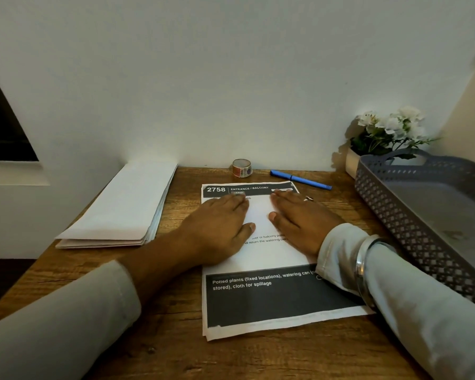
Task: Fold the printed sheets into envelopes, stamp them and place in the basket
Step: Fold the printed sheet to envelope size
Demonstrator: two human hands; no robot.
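A stack of printed sheets [261, 297] lies flat in the middle of the wooden desk, its top sheet headed "2758 ENTRANCE / BALCONY". My left hand [217, 229] rests palm down on the upper left part of the top sheet, fingers straight. Beside it, my right hand [299, 223] lies flat on the upper right part, a ring on one finger. A pile of white envelopes [121, 209] sits at the left of the desk. A small roll of stamp stickers [242, 168] stands by the wall. The grey perforated basket [395, 215] is on the right.
A blue pen [300, 179] lies behind the sheets, close to the wall. A white pot of white flowers [387, 135] stands in the back right corner behind the basket. The wall closes the desk's far edge. Bare wood [162, 338] shows at the front left.
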